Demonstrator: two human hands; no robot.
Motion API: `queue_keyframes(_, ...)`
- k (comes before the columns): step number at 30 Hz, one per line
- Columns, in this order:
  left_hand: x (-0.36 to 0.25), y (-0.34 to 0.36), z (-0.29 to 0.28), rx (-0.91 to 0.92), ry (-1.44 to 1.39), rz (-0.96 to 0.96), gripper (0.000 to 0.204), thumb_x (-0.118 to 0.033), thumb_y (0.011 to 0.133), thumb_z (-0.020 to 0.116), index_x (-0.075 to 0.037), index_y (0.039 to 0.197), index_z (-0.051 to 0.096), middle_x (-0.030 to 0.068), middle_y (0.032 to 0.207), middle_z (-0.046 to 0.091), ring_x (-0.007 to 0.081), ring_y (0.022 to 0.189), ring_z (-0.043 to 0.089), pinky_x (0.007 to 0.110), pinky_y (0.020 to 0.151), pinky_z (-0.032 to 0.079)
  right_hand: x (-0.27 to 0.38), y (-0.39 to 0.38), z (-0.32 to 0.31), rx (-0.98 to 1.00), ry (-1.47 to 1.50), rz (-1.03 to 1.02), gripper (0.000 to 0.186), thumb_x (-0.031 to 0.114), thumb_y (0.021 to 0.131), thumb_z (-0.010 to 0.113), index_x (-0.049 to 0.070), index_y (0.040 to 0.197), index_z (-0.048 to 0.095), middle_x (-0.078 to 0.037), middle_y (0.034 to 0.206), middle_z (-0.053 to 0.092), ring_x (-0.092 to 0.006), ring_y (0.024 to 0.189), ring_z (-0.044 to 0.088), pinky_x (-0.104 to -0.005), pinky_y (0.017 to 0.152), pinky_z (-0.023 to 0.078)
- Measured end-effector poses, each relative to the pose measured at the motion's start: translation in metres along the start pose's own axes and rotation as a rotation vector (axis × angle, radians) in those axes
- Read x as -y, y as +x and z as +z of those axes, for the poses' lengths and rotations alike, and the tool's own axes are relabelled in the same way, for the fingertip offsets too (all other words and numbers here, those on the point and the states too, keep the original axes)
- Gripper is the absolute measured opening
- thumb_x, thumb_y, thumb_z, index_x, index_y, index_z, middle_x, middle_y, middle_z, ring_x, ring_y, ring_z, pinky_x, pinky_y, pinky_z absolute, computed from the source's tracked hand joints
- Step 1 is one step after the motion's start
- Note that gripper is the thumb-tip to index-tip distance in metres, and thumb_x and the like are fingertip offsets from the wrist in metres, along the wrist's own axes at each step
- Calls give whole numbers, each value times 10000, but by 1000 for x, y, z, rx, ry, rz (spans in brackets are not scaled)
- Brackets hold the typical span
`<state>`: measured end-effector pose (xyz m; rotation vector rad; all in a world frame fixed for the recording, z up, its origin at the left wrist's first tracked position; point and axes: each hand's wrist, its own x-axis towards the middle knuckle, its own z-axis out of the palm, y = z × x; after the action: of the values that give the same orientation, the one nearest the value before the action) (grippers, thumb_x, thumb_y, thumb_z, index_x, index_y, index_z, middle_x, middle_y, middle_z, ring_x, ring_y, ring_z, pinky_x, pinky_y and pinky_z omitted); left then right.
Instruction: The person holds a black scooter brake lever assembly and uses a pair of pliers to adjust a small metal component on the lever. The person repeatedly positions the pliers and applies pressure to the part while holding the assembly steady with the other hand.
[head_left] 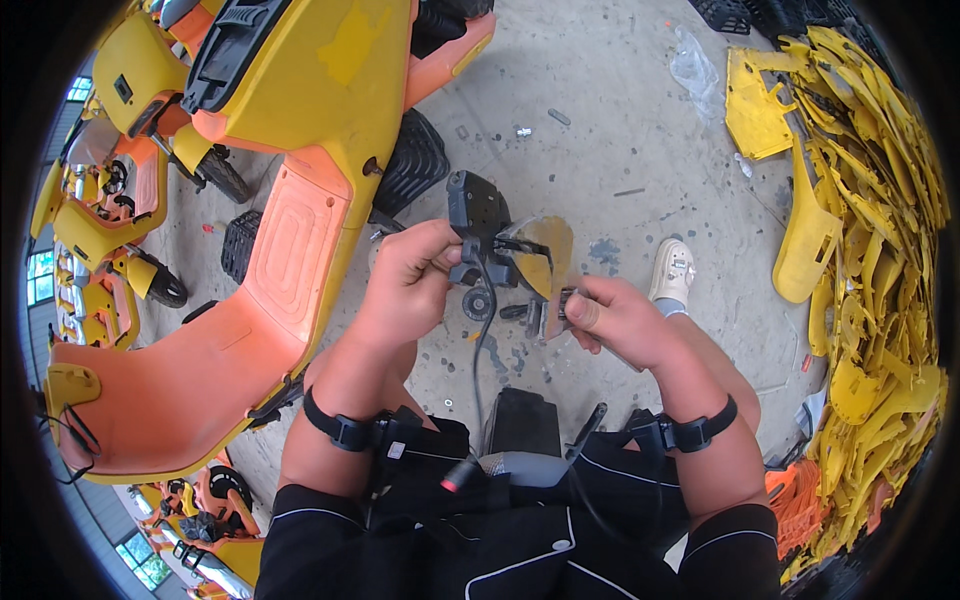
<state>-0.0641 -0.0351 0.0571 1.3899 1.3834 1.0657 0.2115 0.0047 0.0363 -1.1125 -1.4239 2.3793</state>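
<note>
My left hand is closed on a black plastic component with a dangling black cable and a small round wheel-like part below it. My right hand grips a flat metal piece just right of that component, fingers curled round it. Between the hands, behind the metal piece, is a smudged yellow shape, too unclear to name. Below, between my legs, lie a black block and a dark handled item.
Left stands a yellow and salmon scooter body, with more scooters behind and black crates beside it. A heap of yellow panels fills the right. My shoe, a clear plastic bag and small scraps are on the concrete floor.
</note>
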Motion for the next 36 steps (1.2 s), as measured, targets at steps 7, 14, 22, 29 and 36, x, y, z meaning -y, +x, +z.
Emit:
queue_keyframes(7,-4,-5,-4,137,-204,-108,180,46,980,478,10,1041,643,-35,826,579,67,765,462,252,673,421,8,-7,-9,-26,-148,-56,476,503,941,636,28,964,645,6,691,559,-86,635,524,-268,579,438)
queue_keyframes(14,-8,-2,-3,189,-218,0,241,86,948,456,1,1063,651,-20,810,569,78,756,462,248,670,413,15,-10,-12,-46,-175,-73,494,492,912,683,5,990,659,14,701,566,-77,668,501,-270,607,429)
queue_keyframes(22,-5,0,-2,115,-40,98,653,198,589,303,-18,1072,686,52,721,508,108,677,439,250,591,374,15,-5,-4,-51,-112,-8,492,498,853,747,28,992,702,12,707,591,-77,674,531,-267,608,445)
queue_keyframes(29,-1,-2,-9,193,-98,52,562,220,709,359,-9,1118,671,32,782,559,101,730,478,250,641,408,17,-5,-4,-91,-209,-49,495,492,833,766,31,1005,716,-7,733,638,-86,691,567,-276,631,468)
queue_keyframes(36,-2,-2,-17,348,-202,-72,310,115,931,498,-2,1169,658,9,970,661,85,913,559,241,794,459,21,-14,-12,-164,-343,-124,506,502,814,778,27,974,710,-35,749,660,-93,719,590,-287,646,473)
